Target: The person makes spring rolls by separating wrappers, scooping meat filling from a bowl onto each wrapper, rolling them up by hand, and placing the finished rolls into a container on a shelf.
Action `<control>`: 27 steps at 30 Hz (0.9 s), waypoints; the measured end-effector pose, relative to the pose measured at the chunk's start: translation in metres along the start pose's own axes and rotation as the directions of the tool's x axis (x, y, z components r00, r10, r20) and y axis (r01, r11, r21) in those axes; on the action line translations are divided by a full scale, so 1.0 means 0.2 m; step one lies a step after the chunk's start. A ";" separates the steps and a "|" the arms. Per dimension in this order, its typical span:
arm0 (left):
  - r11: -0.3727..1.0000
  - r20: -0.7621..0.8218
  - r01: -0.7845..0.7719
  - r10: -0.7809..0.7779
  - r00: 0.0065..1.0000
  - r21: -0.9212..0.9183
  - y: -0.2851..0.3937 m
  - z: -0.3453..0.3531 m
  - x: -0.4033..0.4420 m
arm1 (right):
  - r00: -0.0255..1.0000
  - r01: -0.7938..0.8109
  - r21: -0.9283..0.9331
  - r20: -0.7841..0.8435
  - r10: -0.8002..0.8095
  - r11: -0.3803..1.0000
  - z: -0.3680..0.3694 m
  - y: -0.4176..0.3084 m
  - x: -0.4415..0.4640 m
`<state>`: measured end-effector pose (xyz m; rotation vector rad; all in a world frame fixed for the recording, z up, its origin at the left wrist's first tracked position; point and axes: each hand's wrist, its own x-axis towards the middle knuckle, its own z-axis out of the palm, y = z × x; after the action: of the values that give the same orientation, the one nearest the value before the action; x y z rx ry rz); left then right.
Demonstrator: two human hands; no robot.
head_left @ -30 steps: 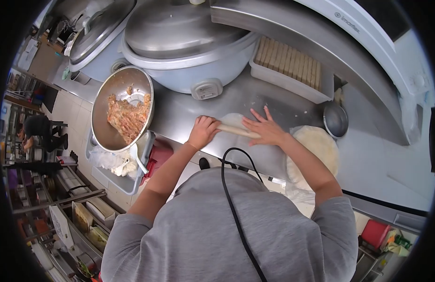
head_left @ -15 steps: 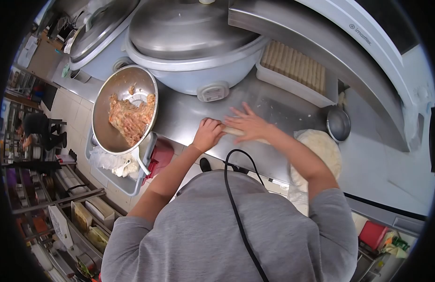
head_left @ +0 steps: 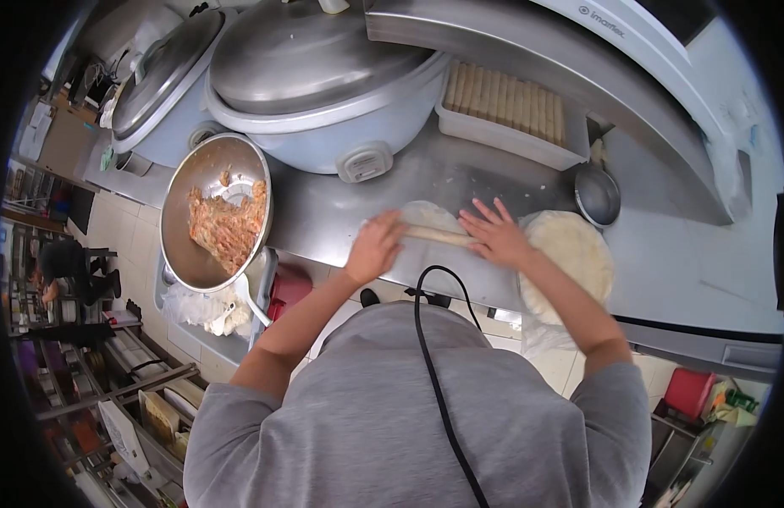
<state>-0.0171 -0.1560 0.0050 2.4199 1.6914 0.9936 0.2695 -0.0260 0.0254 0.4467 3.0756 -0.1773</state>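
A slim, pale spring roll lies along the front of the steel counter, with the flap of its thin wrapper spread flat behind it. My left hand has its fingers curled over the roll's left end. At the right end, my right hand rests with fingers spread, touching the roll and not gripping it. Beside my right forearm is a stack of round wrappers. Orange-pink minced filling sits in a tilted steel bowl to my left.
A white plastic tub of finished rolls stands behind my hands. Two large lidded cookers line the back left. A small dark pan is at the right. Below the bowl is a grey bin. Another person bends far left.
My right hand has moved right along the roll to its end, uncovering the roll's middle and the wrapper flap. My left hand stays at the left end. The view has shifted slightly.
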 end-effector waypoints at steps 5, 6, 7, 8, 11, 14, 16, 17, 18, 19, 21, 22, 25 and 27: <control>0.990 0.238 -0.111 0.089 0.967 0.081 0.03 0.12 0.05 | 0.931 -0.218 0.047 -0.289 0.222 0.975 0.19 -0.30 0.16; 0.990 0.241 -0.117 0.095 0.966 0.079 -0.02 0.15 0.08 | 0.929 -0.224 0.048 -0.291 0.228 0.973 0.21 -0.30 0.20; 0.987 0.250 -0.116 0.085 0.965 0.109 -0.05 0.17 0.12 | 0.891 -0.296 0.101 -0.331 0.313 0.950 0.22 -0.27 0.25; 0.984 0.256 -0.112 0.074 0.964 0.139 -0.08 0.20 0.16 | 0.845 -0.360 0.156 -0.363 0.393 0.920 0.23 -0.24 0.27; 0.988 0.201 -0.091 0.065 0.977 0.124 -0.02 0.13 0.22 | 0.833 -0.422 0.114 -0.344 0.434 0.900 0.21 -0.24 0.31; 0.990 0.156 -0.121 0.109 0.982 0.072 0.03 0.12 0.15 | 0.817 -0.328 0.182 -0.438 0.375 0.927 0.18 -0.29 0.24; 0.988 0.140 -0.152 0.149 0.979 0.013 0.01 0.16 0.12 | 0.828 -0.325 0.108 -0.448 0.338 0.940 0.22 -0.26 0.20; 0.979 0.138 -0.192 0.182 0.974 0.065 -0.02 0.18 0.13 | 0.840 -0.317 0.037 -0.453 0.299 0.948 0.24 -0.26 0.19; 0.965 0.136 -0.233 0.217 0.967 0.117 -0.05 0.20 0.15 | 0.839 -0.318 0.036 -0.454 0.299 0.947 0.24 -0.24 0.20; 0.965 0.134 -0.234 0.219 0.967 0.117 -0.08 0.22 0.18 | 0.824 -0.328 0.057 -0.472 0.315 0.943 0.23 -0.20 0.23; 0.985 0.110 -0.159 0.151 0.982 0.067 -0.13 0.24 0.26 | 0.809 -0.334 0.075 -0.488 0.326 0.940 0.20 -0.13 0.28; 0.985 0.108 -0.158 0.150 0.983 0.069 -0.13 0.23 0.31 | 0.810 -0.348 0.094 -0.471 0.349 0.933 0.19 -0.10 0.31; 1.000 0.162 -0.012 0.015 0.987 -0.020 -0.14 0.22 0.35 | 0.816 -0.371 0.132 -0.425 0.391 0.919 0.16 -0.08 0.34; 0.998 0.103 -0.059 0.058 0.993 0.009 -0.14 0.23 0.35 | 0.822 -0.382 0.150 -0.395 0.410 0.912 0.18 -0.08 0.33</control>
<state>-0.0021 -0.0707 -0.0088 2.4951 1.6067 0.8509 0.2023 -0.0274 -0.0117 1.2734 3.2817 -0.1885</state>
